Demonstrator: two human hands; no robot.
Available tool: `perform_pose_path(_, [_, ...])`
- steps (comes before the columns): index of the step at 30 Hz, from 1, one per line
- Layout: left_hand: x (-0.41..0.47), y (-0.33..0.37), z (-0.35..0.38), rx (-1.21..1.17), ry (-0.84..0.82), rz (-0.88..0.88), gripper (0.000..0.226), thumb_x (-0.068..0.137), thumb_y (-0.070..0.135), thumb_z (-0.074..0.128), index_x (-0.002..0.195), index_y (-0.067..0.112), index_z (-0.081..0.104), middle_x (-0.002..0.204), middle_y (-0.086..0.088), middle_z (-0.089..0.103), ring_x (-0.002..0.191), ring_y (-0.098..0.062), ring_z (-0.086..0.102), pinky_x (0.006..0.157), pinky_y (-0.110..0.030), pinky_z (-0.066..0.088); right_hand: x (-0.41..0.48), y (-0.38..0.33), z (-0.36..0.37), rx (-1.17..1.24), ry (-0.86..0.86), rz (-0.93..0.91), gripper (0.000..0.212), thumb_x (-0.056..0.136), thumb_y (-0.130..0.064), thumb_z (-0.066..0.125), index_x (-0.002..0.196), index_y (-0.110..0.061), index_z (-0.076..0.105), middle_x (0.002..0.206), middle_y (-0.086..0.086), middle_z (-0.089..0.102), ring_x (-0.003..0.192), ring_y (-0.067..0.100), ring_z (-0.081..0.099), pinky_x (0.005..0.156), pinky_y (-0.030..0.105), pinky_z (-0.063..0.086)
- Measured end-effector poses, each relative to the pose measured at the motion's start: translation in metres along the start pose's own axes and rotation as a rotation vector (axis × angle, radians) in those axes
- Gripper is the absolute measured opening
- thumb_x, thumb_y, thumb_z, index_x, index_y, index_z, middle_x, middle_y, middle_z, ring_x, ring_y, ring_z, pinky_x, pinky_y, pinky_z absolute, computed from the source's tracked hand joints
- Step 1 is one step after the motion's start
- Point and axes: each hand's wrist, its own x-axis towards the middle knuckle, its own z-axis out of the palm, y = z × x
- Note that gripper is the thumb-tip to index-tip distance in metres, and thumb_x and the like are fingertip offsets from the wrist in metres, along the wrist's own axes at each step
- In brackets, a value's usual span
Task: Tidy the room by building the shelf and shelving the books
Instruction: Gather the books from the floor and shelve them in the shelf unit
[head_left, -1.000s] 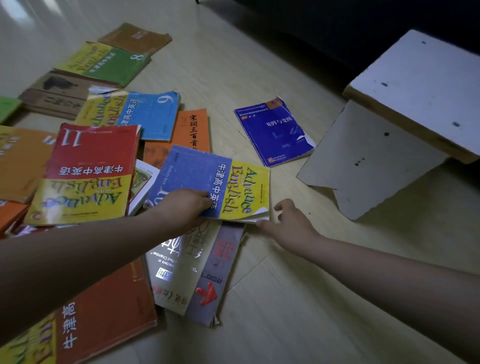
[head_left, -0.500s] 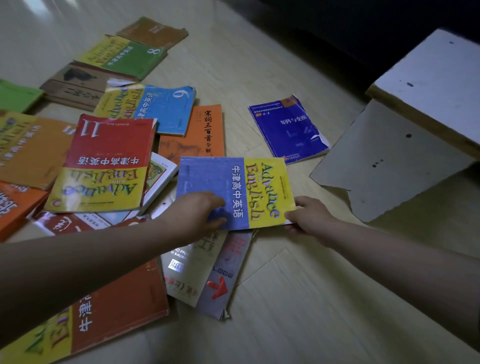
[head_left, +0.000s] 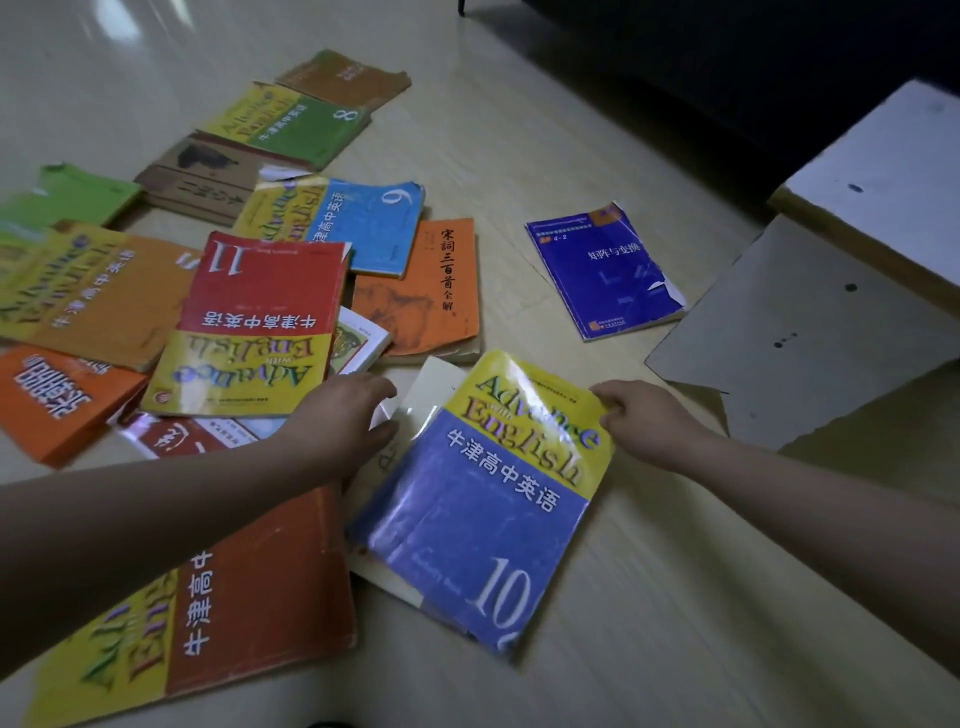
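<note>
The right hand, pinching its yellow corner, is swinging the blue-and-yellow paperback textbook round atop the pale-covered book on the floor, the left hand having let go, fingers relaxed, suggesting book-gathering is starting.

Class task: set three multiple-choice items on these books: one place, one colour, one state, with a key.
1. The dark blue book lies: A. on a chair; B. alone on the floor; C. in a box.
2. The book numbered 9 shows its numeral on: A. light blue; B. red; C. green.
3. The right hand: A. lies flat; B. pinches a corner of book 10; C. hangs empty.
Key: 1 B, no book beneath it; 2 A, blue surrounds the 9; 3 B, its fingers close on the yellow corner.
</note>
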Motion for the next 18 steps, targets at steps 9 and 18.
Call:
perform_pose_path(9, [0.021,-0.029,0.004,-0.015,0.126,-0.149,0.029,0.080,0.018,0.066,0.101,-0.001,0.059,0.104,-0.019,0.060,0.097,-0.037,0.054,0.073,-0.037,0.039,0.013,-0.014,0.007,-0.140,0.042,-0.079,0.030,0.086,-0.013,0.051,0.111,-0.025,0.065,0.107,0.004,0.069,0.097,0.025,0.060,0.080,0.037,0.051])
perform_pose_path(18, [0.030,-0.056,0.016,0.063,0.085,-0.199,0.045,0.077,0.029,0.075,0.103,0.001,0.049,0.109,-0.019,0.050,0.100,-0.037,0.049,0.081,-0.041,0.037,0.024,-0.022,0.021,-0.110,0.073,-0.097,0.030,0.086,-0.014,0.051,0.112,-0.023,0.064,0.106,0.010,0.066,0.097,0.028,0.059,0.079,0.037,0.050])
